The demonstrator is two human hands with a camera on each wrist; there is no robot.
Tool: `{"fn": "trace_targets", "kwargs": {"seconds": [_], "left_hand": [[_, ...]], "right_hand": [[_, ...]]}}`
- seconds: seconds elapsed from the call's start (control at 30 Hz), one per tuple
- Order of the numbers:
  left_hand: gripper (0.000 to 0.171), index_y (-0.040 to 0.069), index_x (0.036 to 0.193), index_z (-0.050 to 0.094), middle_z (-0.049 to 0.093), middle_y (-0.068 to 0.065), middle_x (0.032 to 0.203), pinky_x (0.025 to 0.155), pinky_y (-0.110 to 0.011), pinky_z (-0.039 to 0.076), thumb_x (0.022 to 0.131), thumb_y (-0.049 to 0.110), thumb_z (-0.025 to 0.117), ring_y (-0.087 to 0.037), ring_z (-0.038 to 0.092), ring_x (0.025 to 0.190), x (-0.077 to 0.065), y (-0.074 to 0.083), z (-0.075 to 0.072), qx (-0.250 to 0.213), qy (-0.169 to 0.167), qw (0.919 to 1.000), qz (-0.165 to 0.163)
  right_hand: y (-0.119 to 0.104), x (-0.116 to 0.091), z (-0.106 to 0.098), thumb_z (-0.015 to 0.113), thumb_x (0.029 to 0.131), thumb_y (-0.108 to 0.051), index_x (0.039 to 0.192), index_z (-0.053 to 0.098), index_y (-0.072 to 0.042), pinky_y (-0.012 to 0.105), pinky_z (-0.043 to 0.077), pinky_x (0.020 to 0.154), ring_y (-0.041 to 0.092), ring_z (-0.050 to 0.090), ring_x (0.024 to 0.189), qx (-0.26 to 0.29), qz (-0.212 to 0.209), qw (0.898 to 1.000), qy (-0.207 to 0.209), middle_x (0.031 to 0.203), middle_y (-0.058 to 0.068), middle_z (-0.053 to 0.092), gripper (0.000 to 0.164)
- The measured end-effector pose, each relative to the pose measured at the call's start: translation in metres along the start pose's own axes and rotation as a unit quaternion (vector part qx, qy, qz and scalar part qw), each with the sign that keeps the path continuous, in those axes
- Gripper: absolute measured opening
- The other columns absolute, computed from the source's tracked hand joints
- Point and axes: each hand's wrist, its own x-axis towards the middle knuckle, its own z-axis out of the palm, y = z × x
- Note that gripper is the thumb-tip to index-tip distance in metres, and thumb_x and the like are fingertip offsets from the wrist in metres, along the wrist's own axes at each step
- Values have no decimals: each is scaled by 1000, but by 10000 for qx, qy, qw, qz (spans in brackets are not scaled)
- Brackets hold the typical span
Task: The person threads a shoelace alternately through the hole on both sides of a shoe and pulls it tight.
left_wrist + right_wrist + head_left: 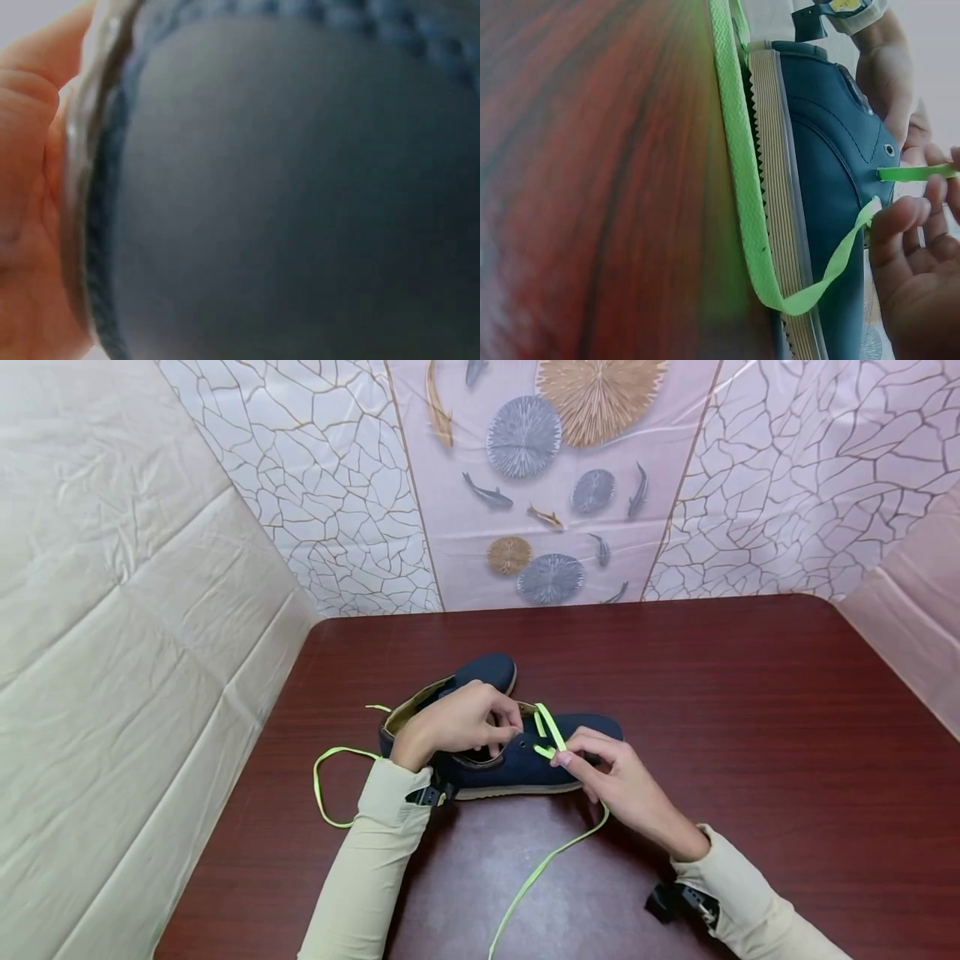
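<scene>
A navy shoe (517, 770) with a pale ridged sole sits on the table, its toe to the right. Bright green lace (551, 727) runs through its front eyelets, and an eyelet (889, 150) nearer the ankle has none. My right hand (628, 787) pinches the lace between thumb and fingertips just above the eyelets. The lace's long tail hangs down along the sole in the right wrist view. Over the shoe's opening, my left hand (467, 718) bends its fingers and grips the edge by the eyelets. The shoe's side fills most of the left wrist view.
Behind lies a second navy shoe (487, 670), partly hidden by the left hand. Another green lace (318, 785) loops onto the table at the left. The dark red table (750, 710) meets a patterned backdrop (525, 527) at the back and a pale cloth (150, 652) at the left.
</scene>
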Motion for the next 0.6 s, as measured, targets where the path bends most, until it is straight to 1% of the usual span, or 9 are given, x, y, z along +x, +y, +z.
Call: {"fn": "trace_targets", "kwargs": {"seconds": [0.1,0.17,0.27,0.37,0.5,0.6], "left_hand": [[14,15,93,76,73,8,74,66,-26,57,100,6,68,-8,72,64,-2,-1,-2,102,170,9998,74],[15,15,90,75,72,8,72,66,-25,56,97,5,68,-8,71,63,-4,-1,-4,188,347,9991,128],[15,19,85,73,70,10,70,66,-25,54,92,7,69,-6,68,64,-9,-2,-9,435,751,9962,105],[14,22,85,74,68,11,72,68,-27,53,91,9,70,-6,65,67,-14,-2,-15,556,1146,9918,58],[13,19,86,75,66,11,72,66,-28,49,93,10,69,-7,62,68,-17,-4,-19,450,1534,9871,113],[13,17,84,73,66,10,72,64,-28,48,92,8,68,-8,61,66,-18,-4,-20,284,1788,9833,173]], "right_hand": [[2,0,1,67,105,-14,105,78,-13,37,50,43,23,52,47,-231,109,9997,-58,96,12,64,11],[3,1,1,68,105,-17,106,79,-16,36,51,44,19,53,49,-387,161,9991,-57,99,7,65,11],[3,2,2,69,105,-19,110,78,-17,34,51,46,21,56,52,-538,277,9981,-110,102,3,65,11],[4,2,2,68,105,-18,119,76,-17,32,52,47,26,60,57,-615,329,9970,-321,105,3,64,16],[5,1,3,68,105,-19,130,73,-16,32,52,48,26,63,66,-720,352,9953,-548,105,2,63,25],[5,2,3,67,105,-18,133,71,-14,32,52,48,26,62,63,-730,354,9950,-584,104,3,63,28]]}}
